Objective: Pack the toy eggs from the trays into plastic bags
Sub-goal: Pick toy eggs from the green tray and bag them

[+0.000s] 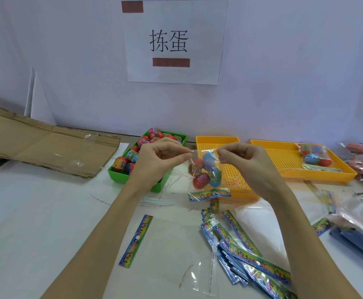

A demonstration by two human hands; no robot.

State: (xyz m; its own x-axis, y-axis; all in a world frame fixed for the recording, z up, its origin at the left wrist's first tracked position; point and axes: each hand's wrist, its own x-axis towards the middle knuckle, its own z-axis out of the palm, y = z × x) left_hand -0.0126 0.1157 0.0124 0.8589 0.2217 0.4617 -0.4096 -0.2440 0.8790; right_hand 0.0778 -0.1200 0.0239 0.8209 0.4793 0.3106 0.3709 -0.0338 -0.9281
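While both hands, left hand (159, 156) and right hand (238, 157), grip by pinching the plastic bag (204, 169) mouth, press the seal flat (four toy eggs (208, 161) inside) before releasing.

A packing station in a small workshop: a printed white paper sign (174, 41) taped to the plain wall, sorting trays green (120, 176) and orange (318, 173) on the white worktop (36, 212), flattened brown cardboard (46, 145) alongside.

A white paper sign (174, 42) with two printed characters hangs on the wall. Flattened brown cardboard (46, 145) lies at the table's (36, 212) far left. Two white panels (38, 100) lean behind it.
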